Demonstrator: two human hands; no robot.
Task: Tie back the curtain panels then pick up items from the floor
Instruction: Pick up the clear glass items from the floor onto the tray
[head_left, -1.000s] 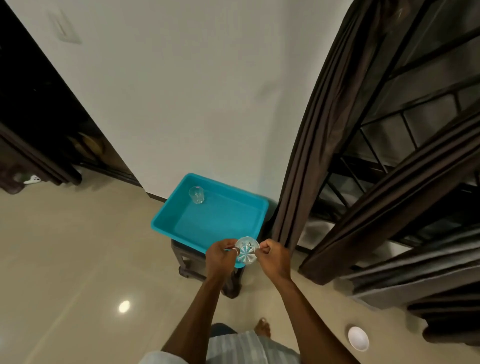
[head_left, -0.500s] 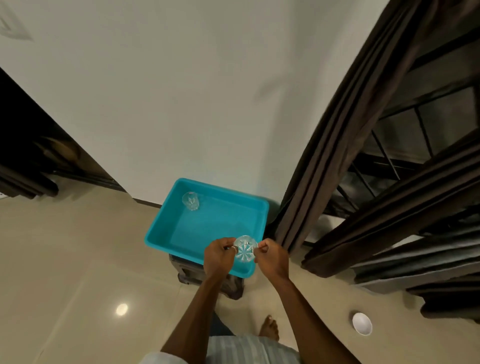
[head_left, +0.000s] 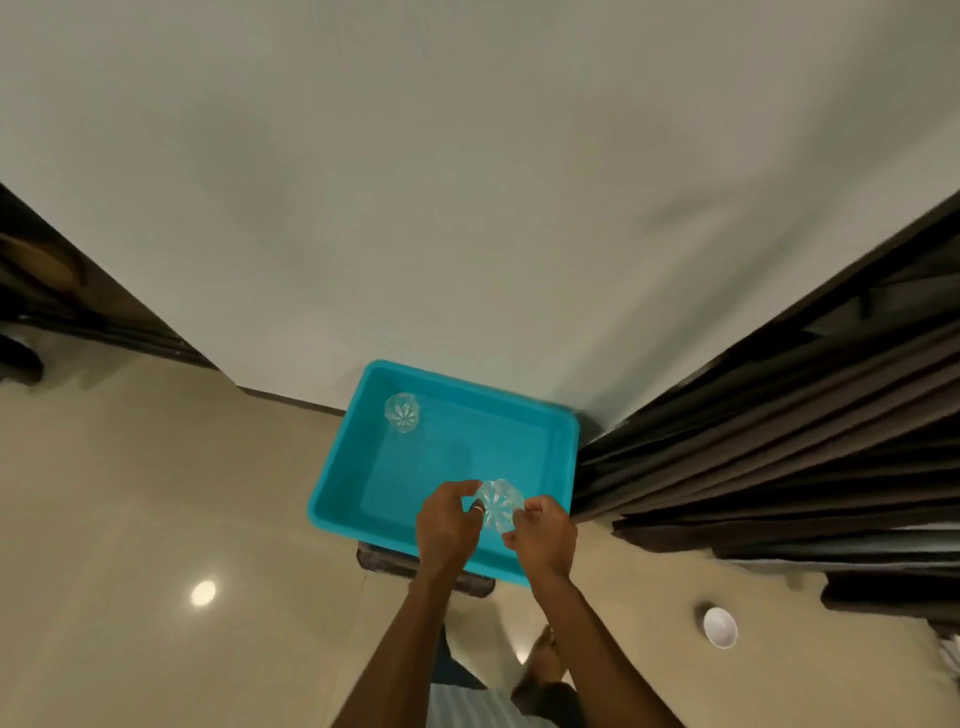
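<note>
**Second glass over the tray, two hands on it**

Both hands are up over the near edge of the blue tray (head_left: 337, 499), and between them sits a small clear glass (head_left: 500, 505) with a cut star pattern. The left hand (head_left: 447, 525) has its fingers (head_left: 460, 491) curled against the glass's left side; the right hand (head_left: 543, 535) pinches the right side with its fingertips (head_left: 530, 512). So both sets of fingers are closed on the glass, and it hangs just above the tray's near right corner, not set down yet by the look of it.

Over in the tray's far left corner, a matching glass (head_left: 401, 413) already rests on the bottom. The tray itself sits on a dark stool (head_left: 382, 561), tight against the wall, with the brown curtain (head_left: 753, 457) just beside its right edge.

Handling call: this one looks light, rigid, smooth and breakable. Cut facets give some purchase, but the walls are slick, so holding it by opposite sides as now seems the safe way, then lowering it gently onto the tray floor, well apart from the other glass to avoid a clink.

Down on the floor (head_left: 130, 519), a white bowl (head_left: 720, 627) waits near the curtain's hem.
</note>
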